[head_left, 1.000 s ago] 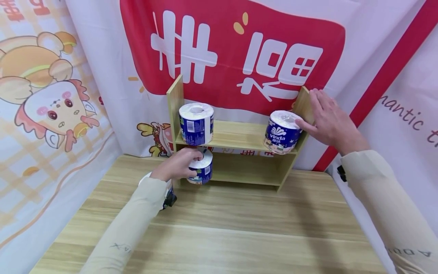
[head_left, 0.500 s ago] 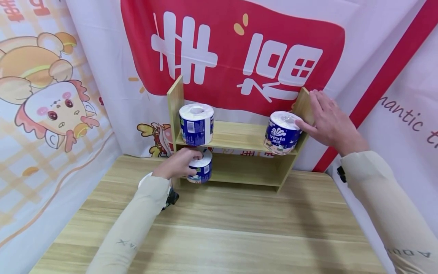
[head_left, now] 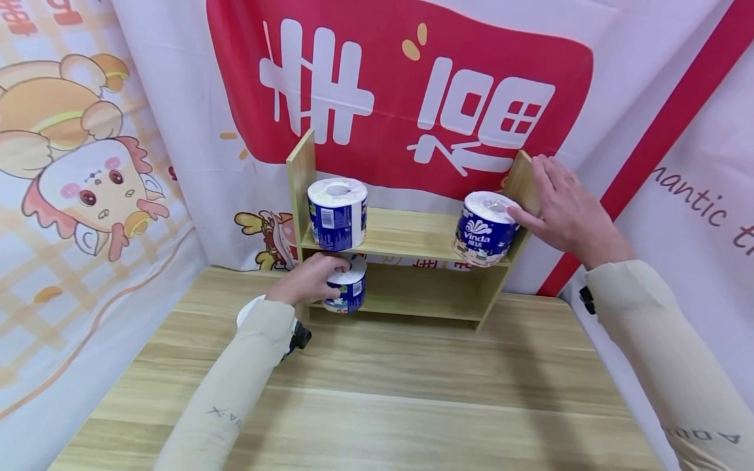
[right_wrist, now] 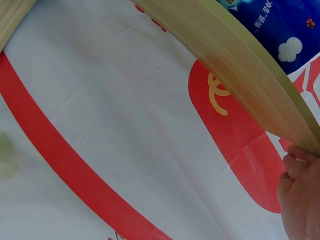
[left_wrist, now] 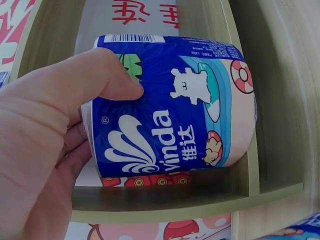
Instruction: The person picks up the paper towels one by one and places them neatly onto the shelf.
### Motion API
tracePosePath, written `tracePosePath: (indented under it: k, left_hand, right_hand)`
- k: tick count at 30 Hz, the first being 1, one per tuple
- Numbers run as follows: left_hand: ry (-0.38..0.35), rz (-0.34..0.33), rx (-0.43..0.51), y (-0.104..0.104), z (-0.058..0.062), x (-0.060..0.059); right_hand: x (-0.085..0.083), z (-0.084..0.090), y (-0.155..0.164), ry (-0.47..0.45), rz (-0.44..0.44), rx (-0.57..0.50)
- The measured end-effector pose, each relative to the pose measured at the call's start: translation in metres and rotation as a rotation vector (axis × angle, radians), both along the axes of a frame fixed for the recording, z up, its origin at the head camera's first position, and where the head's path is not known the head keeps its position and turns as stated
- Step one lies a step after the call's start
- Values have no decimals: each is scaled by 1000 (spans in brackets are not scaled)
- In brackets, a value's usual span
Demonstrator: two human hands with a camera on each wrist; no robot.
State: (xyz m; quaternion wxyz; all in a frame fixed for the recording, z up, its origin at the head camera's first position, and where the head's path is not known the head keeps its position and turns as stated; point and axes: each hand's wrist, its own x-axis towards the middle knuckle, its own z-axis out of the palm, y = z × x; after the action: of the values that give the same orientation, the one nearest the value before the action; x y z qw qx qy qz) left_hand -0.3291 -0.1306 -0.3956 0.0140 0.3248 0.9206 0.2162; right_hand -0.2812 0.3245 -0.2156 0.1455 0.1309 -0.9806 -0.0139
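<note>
My left hand point(head_left: 309, 280) holds a blue-and-white toilet paper roll point(head_left: 351, 297) by its top, at the left end of the lower level of a small wooden shelf point(head_left: 412, 232). In the left wrist view the thumb presses on the wrapped side of this roll point(left_wrist: 170, 107), and the other fingers are mostly hidden behind it. My right hand point(head_left: 568, 212) rests against the shelf's right side panel point(head_left: 520, 180), fingers straight along its top. Its thumb reaches across toward another toilet paper roll point(head_left: 485, 229) at the upper right. A third roll point(head_left: 338, 212) stands at the upper left.
Another white-topped roll point(head_left: 247, 313) stands on the wooden table point(head_left: 377, 405) left of the shelf, partly hidden by my left forearm. A printed red-and-white cloth point(head_left: 400, 150) hangs right behind the shelf, and a patterned cloth point(head_left: 88, 261) hangs along the left.
The roll in my left hand has moved slightly up and back into the lower level, with the forearm shifting a little right. My right hand and the two upper rolls stay in place.
</note>
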Motion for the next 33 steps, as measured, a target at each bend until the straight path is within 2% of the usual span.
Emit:
tracePosePath:
  k: [6,11,18,24,28,33]
  left_hand:
    - [2,32,-22,-2,1,2]
    - [82,29,-85,-5,2,10]
    - [191,-8,-83,-17,4,28]
    - [162,-6,-29,-34,11,47]
    - [175,-11,-4,-48,15,60]
    - [214,-15,-18,-67,14,74]
  right_hand:
    - [0,0,0,0,5,-7]
    - [1,-1,0,4,5,-4]
    - [1,0,0,9,9,1]
    - [1,-3,-1,6,13,-8]
    - [0,-2,-1,14,13,-13]
    - [0,-2,0,7,7,-32]
